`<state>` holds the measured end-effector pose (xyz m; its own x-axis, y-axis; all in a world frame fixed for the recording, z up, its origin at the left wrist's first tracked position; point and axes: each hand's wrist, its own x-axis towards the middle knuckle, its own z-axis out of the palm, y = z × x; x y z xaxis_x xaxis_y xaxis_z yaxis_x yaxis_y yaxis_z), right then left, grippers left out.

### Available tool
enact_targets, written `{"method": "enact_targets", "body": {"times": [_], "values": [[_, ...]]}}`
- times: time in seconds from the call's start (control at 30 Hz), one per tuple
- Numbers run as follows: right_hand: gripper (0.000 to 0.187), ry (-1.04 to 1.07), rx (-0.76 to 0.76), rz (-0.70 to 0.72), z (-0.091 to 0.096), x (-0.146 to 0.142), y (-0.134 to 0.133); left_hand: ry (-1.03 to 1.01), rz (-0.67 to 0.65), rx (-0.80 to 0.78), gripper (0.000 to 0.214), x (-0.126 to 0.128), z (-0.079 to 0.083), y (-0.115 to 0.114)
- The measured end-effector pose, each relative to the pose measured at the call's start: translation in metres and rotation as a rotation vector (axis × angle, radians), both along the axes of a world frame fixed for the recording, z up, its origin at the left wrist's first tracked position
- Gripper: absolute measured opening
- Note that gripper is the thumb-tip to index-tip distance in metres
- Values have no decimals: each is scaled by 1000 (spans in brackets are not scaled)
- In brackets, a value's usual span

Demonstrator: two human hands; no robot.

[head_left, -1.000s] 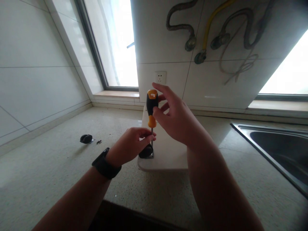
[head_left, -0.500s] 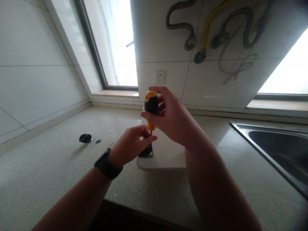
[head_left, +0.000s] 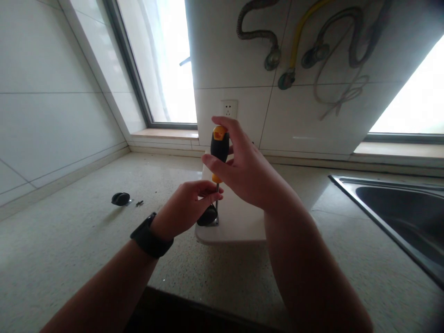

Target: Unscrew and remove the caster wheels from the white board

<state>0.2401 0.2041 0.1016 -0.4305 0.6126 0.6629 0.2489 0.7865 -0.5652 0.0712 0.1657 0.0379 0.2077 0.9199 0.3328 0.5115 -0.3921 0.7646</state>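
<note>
My right hand (head_left: pixel 248 169) is wrapped around the black and yellow handle of a screwdriver (head_left: pixel 219 147), which stands nearly upright. Lower down, my left hand (head_left: pixel 187 203) pinches its metal shaft between thumb and fingers. The shaft reaches down to the metal plate of a black caster wheel (head_left: pixel 207 216); the tip and any screw under it are too small to make out. That caster sits at the near left corner of a white panel (head_left: pixel 239 229) with rounded corners, partly covered by my right arm.
On the speckled countertop (head_left: pixel 79 231) to the left lie a loose caster wheel (head_left: pixel 120 199) and a few small screws (head_left: pixel 139 203). A steel sink (head_left: pixel 398 217) is set in at the right. Behind are a wall socket (head_left: pixel 229 108), hoses and valves (head_left: pixel 272 59).
My right hand has shifted its grip, its index finger now higher and straighter, and the screwdriver handle has turned a little. My left fingers stay at the shaft.
</note>
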Motion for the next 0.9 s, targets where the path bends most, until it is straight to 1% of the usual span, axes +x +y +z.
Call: {"method": "enact_targets", "body": {"times": [0.07, 0.13, 0.2, 0.27, 0.33, 0.43, 0.53, 0.6, 0.7, 0.83, 0.9], "values": [[63, 1, 14, -37, 0, 1, 0, 41, 59, 39, 12, 0, -2, 0], [70, 18, 15, -39, -1, 1, 1, 89, 129, 92, 18, -1, -5, 1], [72, 33, 6, -24, -2, 1, 2, 119, 176, 133, 23, -2, -8, 2], [71, 48, 0, -20, -2, 0, 3, 128, 193, 149, 24, -3, -10, 3], [69, 63, -9, -14, -2, 0, 3, 118, 179, 143, 25, -3, -10, 3], [64, 63, -15, -7, -1, 0, 3, 74, 90, 101, 23, -2, -6, 3], [66, 55, 1, -29, -1, 0, 4, 25, -20, 6, 20, 0, -3, 2], [69, 56, 13, -36, -2, 0, 5, -15, -52, -58, 24, 1, -1, 1], [67, 63, 20, -31, -2, -2, 5, -35, -38, -78, 23, 2, -1, 1], [57, 44, 20, -48, -1, -3, 2, 16, 3, -5, 13, 0, -2, 3], [56, 5, 34, -69, 0, -3, 1, 34, 24, 22, 11, 0, -3, 3]]}}
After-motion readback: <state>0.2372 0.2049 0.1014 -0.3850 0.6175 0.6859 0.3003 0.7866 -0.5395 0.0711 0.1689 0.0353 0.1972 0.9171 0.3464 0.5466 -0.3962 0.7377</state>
